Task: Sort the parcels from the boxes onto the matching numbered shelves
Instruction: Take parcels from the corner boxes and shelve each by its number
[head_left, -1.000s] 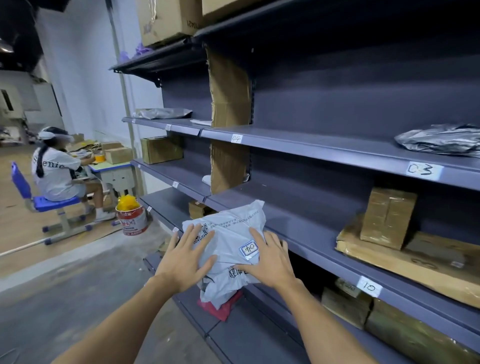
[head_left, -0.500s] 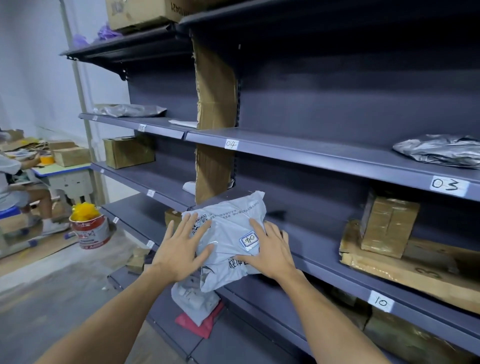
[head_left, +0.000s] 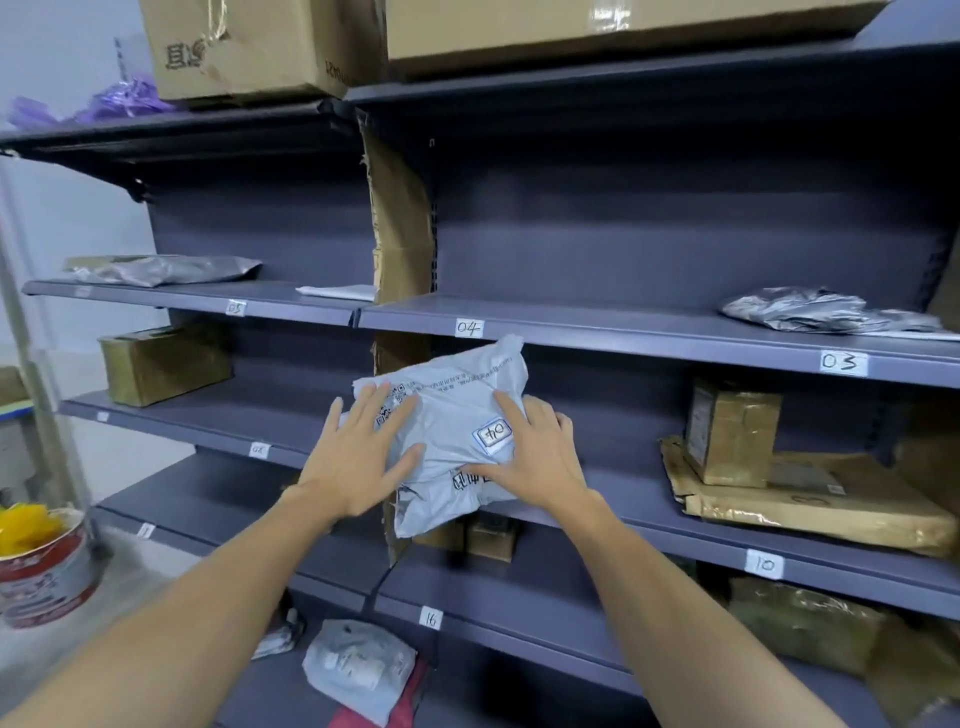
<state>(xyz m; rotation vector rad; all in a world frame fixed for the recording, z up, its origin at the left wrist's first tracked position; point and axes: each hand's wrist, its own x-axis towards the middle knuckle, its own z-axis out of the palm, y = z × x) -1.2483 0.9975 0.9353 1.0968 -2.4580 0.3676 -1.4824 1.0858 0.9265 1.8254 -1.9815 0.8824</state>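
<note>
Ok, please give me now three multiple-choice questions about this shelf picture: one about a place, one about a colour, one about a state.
1. Where is the shelf tag 04 relative to the held parcel?
A. just above it
B. on the floor
C. on the lowest shelf

2. What colour is the held parcel?
A. brown
B. light grey
C. red

3. How do the left hand and the right hand lie?
A. clenched in fists
B. flat on the parcel, fingers spread
C. hanging away from the parcel

Answers:
1 A, the tag sits on the shelf edge right over the parcel's top corner.
2 B, its plastic wrap is pale grey.
3 B, both hands lie on it with straight fingers.
</note>
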